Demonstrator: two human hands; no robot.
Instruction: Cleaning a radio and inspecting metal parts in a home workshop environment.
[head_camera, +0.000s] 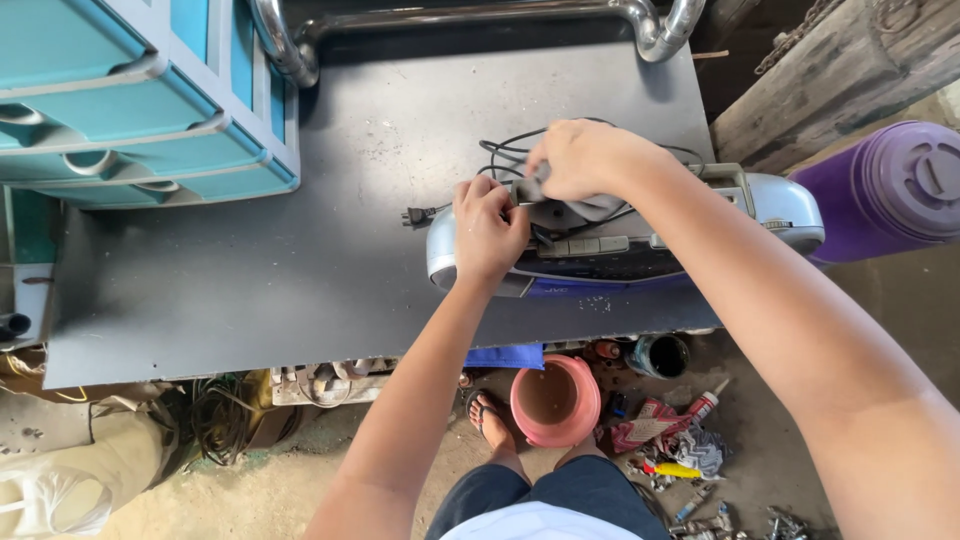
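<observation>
Radio (700, 230) (silver, at the dark table's (250, 280) near edge) should be braced firmly by the left hand (487, 232) gripping its end while the right hand (580, 160), clenching a grey cloth (590, 207), wipes gently around the cord (500, 152).

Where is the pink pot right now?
In the head view, the pink pot stands on the ground below the table's front edge, right of the person's sandalled foot.

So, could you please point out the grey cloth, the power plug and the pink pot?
grey cloth (592, 207), head view, the fold below the right hand.
power plug (411, 215), head view, its black body.
pink pot (590, 408), head view, its right rim.
</observation>
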